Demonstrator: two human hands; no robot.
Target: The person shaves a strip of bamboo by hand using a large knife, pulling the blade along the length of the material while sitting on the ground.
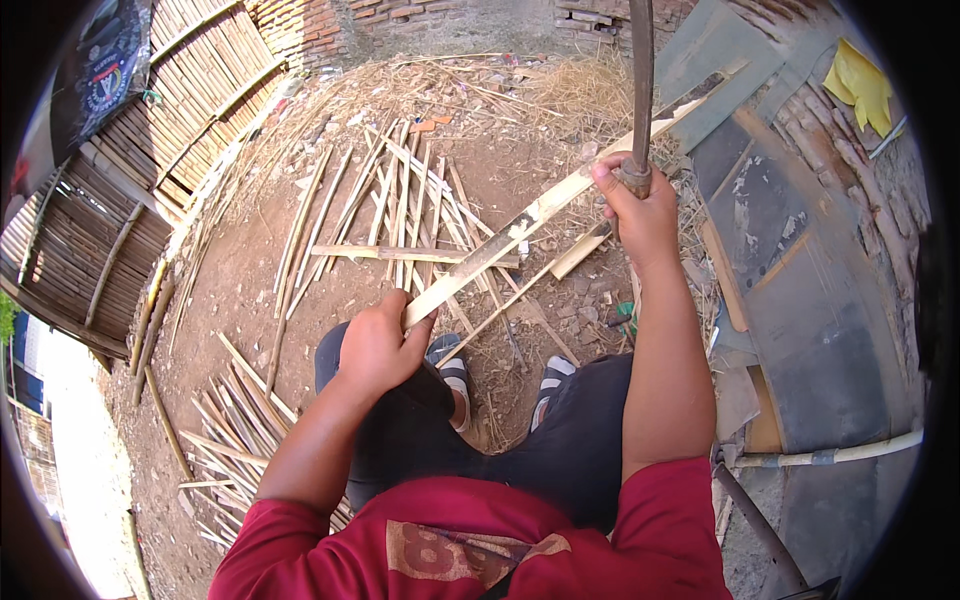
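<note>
My left hand [380, 345] is closed around the near end of a long split bamboo strip [510, 235]. The strip slants up and away to the right, pale with dark patches on its face. In my right hand [645, 215] is the handle of a machete [643, 85], its long dark blade pointing upward. The strip passes close by the machete's handle and my right fingers; whether they touch I cannot tell. Below my right hand, a shorter piece of split bamboo [580, 252] lies at a slant. My knees are bent on either side of the near strips.
Several thin bamboo strips [400, 200] lie crossed on the dirt ahead. A bundle of sticks [235, 435] lies at left. A bamboo wall [215, 115] stands far left, a brick wall [320, 30] behind. Dark boards [850, 340], a yellow sheet [862, 88] and a pole [870, 450] are at right.
</note>
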